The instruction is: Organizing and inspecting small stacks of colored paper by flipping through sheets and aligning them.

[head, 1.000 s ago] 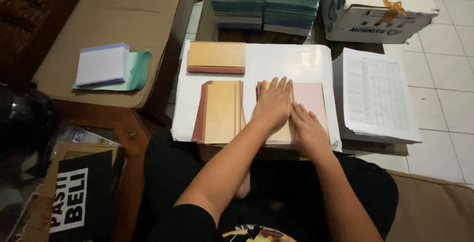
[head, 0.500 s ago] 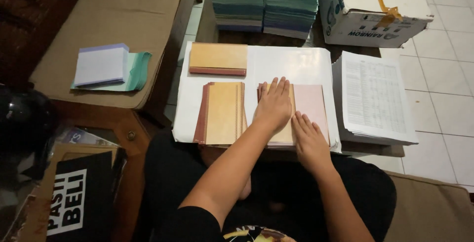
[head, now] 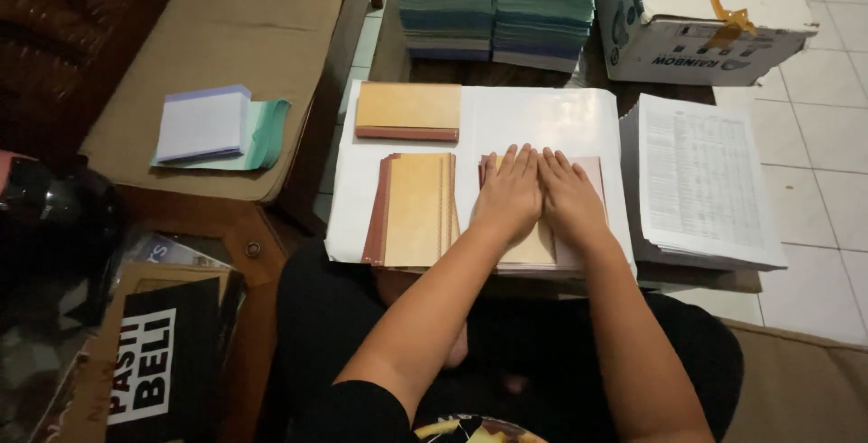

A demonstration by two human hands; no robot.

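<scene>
On the desk [head: 561,117], three booklet stacks lie on one white sheet. Both hands, left hand [head: 511,194] and right hand [head: 570,199], press flat side by side on the right stack [head: 592,172], fingers extended, gripping nothing. Second stack [head: 416,208] lies just left; third stack [head: 407,110] behind it.

We see teal paper stacks [head: 495,16] beside a white carton [head: 696,27], a printed sheet pile [head: 701,181] at right, and a lilac notepad [head: 201,122] on a brown cushion [head: 244,36].
</scene>
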